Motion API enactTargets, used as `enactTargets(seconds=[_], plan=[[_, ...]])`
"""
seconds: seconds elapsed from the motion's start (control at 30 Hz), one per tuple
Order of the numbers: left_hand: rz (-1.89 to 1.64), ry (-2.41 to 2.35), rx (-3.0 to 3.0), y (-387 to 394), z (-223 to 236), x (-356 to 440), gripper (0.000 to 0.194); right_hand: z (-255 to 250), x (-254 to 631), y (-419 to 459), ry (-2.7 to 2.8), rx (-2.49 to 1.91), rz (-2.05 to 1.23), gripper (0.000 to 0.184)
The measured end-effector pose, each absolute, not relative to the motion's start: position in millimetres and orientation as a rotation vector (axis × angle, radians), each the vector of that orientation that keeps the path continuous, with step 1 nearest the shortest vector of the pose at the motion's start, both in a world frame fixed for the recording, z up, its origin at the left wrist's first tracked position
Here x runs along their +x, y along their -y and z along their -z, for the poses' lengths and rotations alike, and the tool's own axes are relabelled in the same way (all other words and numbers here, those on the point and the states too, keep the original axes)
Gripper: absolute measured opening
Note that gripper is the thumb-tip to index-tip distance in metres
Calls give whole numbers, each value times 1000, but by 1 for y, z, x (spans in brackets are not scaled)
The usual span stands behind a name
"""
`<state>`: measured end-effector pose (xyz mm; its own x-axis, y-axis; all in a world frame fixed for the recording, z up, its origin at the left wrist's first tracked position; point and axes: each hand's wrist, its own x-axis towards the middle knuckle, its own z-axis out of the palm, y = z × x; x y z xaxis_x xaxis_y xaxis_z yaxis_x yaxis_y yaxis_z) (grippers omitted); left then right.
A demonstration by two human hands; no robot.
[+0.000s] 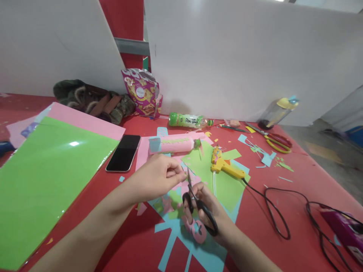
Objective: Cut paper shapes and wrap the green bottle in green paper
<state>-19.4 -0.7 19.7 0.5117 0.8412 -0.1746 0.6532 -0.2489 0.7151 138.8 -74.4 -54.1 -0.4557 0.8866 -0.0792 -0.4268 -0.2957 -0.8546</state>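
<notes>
My right hand (211, 207) grips a pair of black-handled scissors (208, 215), fingers through the loops, blades slightly apart and pointing away from me. At the blade tips my left hand (161, 175) pinches a tiny scrap, apparently green; its shape is too small to make out. Beneath both hands lie blue paper cut-outs (170, 241), green paper (232, 196) and pink scraps. A pink ring-shaped piece (199, 231) shows just below the scissors. Beyond my left hand rests a bottle wrapped in pink paper (178, 145) with green bits stuck on it.
A yellow glue gun (227, 167) trails a black cord (272, 211) to the right. A phone (124, 153) and green sheets in clear film (56, 162) lie left. Behind are a snack bag (141, 92), a green-labelled bottle (188, 120), red-and-yellow-handled scissors (279, 143) and a clear container (276, 113).
</notes>
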Motion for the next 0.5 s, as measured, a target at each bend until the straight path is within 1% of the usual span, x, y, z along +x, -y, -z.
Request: enactTargets(seconds=[0.5], plan=[[-284,-1216,1964,2,-18,-19,24,51,140,72,1047,-748,-1862,44]])
